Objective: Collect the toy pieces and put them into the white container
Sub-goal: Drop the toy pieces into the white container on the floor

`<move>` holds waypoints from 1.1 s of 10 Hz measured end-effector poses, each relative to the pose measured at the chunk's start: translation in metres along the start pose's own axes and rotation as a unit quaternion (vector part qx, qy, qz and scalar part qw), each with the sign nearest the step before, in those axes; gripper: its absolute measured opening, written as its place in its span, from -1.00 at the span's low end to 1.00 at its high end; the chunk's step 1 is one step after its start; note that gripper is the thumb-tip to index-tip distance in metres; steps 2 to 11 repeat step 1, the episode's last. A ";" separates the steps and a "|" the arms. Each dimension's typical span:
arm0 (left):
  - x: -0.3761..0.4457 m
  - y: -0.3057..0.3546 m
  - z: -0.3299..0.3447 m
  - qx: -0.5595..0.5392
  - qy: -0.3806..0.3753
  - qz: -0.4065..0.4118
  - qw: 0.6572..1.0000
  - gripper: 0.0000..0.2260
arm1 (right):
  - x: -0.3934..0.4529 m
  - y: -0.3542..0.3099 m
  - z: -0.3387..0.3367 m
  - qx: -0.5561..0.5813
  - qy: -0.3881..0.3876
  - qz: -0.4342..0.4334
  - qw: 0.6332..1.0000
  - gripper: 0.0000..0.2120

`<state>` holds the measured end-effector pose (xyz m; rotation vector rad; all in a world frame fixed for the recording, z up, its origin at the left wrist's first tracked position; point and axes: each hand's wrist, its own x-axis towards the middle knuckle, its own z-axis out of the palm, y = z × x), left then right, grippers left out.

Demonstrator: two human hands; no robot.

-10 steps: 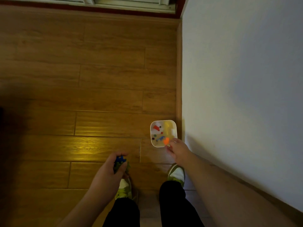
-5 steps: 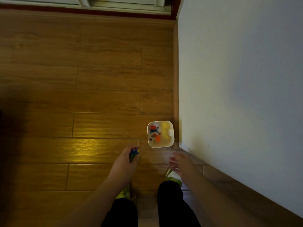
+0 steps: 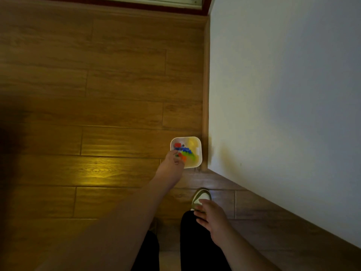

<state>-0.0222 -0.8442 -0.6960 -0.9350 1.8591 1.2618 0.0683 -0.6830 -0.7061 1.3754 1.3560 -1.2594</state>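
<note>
The white container (image 3: 197, 141) stands on the wooden floor close to the wall's corner. Inside it lie several toy pieces: a red one (image 3: 177, 145), a yellow one (image 3: 192, 142), an orange one (image 3: 183, 157), and blurred blue and green pieces (image 3: 187, 151). My left hand (image 3: 172, 163) reaches over the container's near left rim, its fingers loosened, and the blue and green pieces sit just past its fingertips. My right hand (image 3: 212, 218) hangs relaxed above my right leg and holds nothing.
A white wall (image 3: 283, 94) with a wooden skirting board (image 3: 205, 94) runs along the right and turns at the container. My right shoe (image 3: 202, 195) stands on the floor below the container. A door sill (image 3: 136, 2) crosses the top.
My left hand moved forward and right from near my feet to the container, and the blue and green pieces it carried now show inside it. My right hand pulled back towards my leg.
</note>
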 end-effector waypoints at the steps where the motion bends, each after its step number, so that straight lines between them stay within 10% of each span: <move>1: -0.017 -0.016 -0.010 0.058 -0.020 -0.019 0.998 -0.60 | -0.008 -0.007 0.002 0.004 -0.014 -0.022 1.000 -0.91; 11: -0.017 -0.016 -0.010 0.058 -0.020 -0.019 0.998 -0.60 | -0.008 -0.007 0.002 0.004 -0.014 -0.022 1.000 -0.91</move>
